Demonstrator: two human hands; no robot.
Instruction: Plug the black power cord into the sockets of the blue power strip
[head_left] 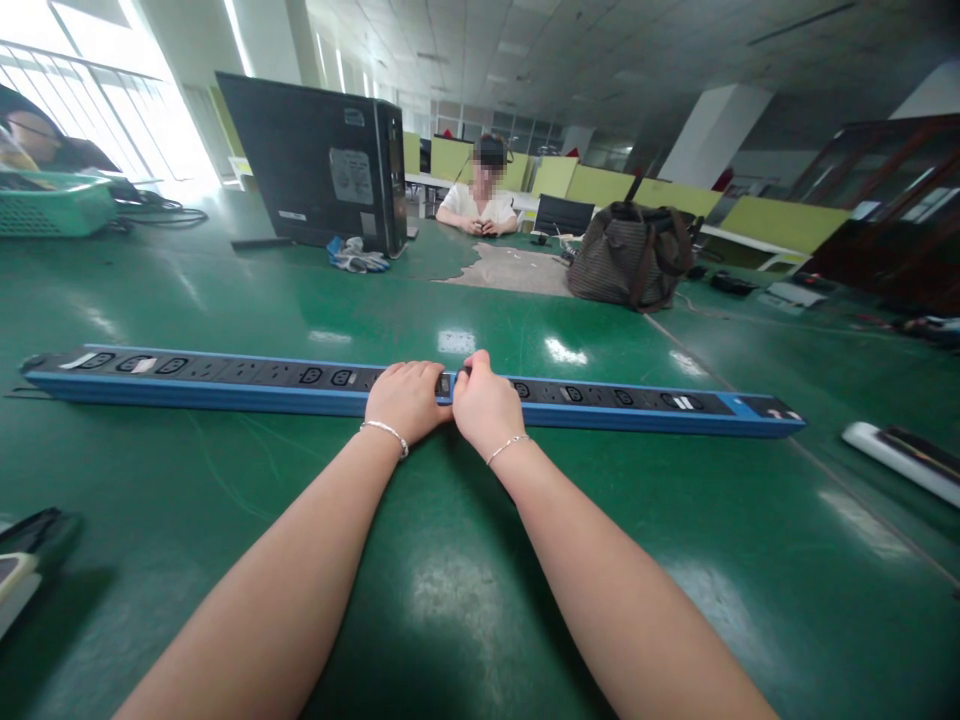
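Observation:
A long blue power strip [225,396] with black sockets along its top lies across the green table. Near its middle, my left hand [409,400] is wrapped over the strip, fingers together on the top and far edge. Just to the right, my right hand [487,402] is closed in a pinch over the sockets, with a small dark thing partly visible at its fingertips, too hidden to name. The two hands almost touch.
On the green table [337,560] stand a black computer case [315,165], gloves [358,256], a brown bag [630,255] and a green basket [56,208]. A white object [900,460] lies at right. A person [480,200] sits opposite; another is at far left.

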